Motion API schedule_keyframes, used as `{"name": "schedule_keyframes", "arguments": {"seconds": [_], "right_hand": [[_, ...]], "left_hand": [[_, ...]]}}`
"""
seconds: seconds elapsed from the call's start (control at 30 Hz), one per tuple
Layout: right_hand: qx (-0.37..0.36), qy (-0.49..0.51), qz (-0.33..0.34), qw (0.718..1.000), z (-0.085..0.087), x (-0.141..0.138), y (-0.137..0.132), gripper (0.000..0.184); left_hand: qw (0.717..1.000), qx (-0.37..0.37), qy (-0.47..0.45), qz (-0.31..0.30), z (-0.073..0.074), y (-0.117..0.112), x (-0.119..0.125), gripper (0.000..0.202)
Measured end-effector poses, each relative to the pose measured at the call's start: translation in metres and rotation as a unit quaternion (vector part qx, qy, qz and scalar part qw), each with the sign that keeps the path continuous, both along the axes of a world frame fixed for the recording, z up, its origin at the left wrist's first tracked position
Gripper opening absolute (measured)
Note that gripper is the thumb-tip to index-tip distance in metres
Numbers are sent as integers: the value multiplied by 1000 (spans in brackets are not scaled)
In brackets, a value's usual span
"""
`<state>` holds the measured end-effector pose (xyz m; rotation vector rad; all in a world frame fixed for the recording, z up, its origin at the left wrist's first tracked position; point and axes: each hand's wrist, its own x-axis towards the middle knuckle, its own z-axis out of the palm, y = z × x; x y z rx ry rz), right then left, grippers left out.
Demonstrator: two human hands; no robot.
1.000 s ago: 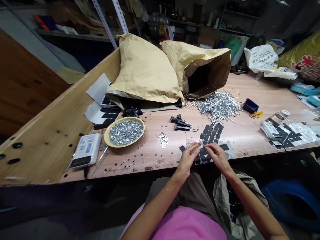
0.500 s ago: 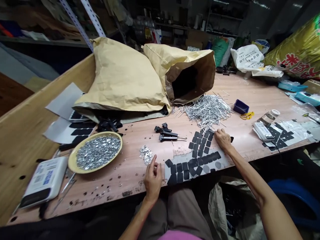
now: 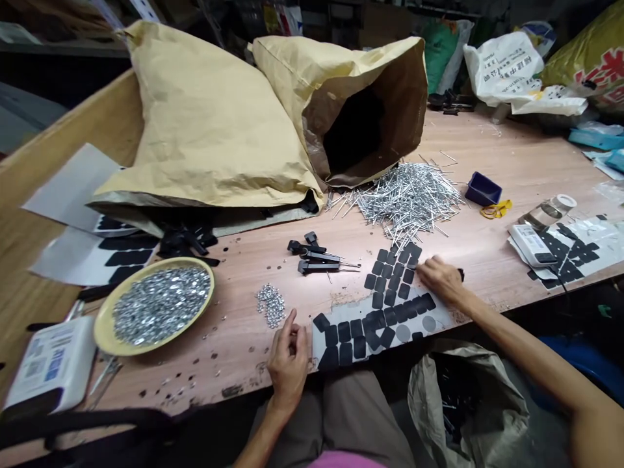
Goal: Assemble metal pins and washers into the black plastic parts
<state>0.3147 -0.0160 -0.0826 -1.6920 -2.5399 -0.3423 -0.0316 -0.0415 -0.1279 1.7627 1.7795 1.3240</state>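
Note:
My left hand rests at the table's front edge with fingers curled, thumb raised, just below a small heap of shiny metal bits; I cannot make out anything in it. My right hand lies palm down on the table, fingers bent over the right end of a sheet of black pads; a small dark piece shows at its far side. A pile of metal pins lies beyond it. Assembled black clips with pins lie in the middle.
A yellow dish of metal bits stands at the left, a white box beside it. Two tan paper sacks lie at the back. A blue tray, tape roll and more pad sheets are at the right. A bag hangs below the edge.
My hands, joined over the pad sheet a second ago, have parted: the left went to the table edge near the metal bits, the right reached out beside the pads. The view tilted down.

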Motion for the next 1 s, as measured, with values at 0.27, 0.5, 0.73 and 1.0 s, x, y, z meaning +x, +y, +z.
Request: {"name": "schedule_keyframes", "arguments": {"seconds": [0.27, 0.5, 0.73, 1.0], "right_hand": [[-50, -21, -14, 998, 5, 4, 12, 24], [-46, 45, 11, 998, 1, -15, 3, 26], [-65, 160, -18, 985, 44, -12, -61, 29], [-264, 159, -138, 941, 5, 19, -192, 23]], "left_hand": [[1000, -21, 3, -2, 0, -1, 1, 33], [1000, 5, 20, -15, 0, -1, 2, 34], [972, 99, 190, -100, 31, 35, 35, 22], [919, 39, 347, -181, 33, 106, 68, 10]]}}
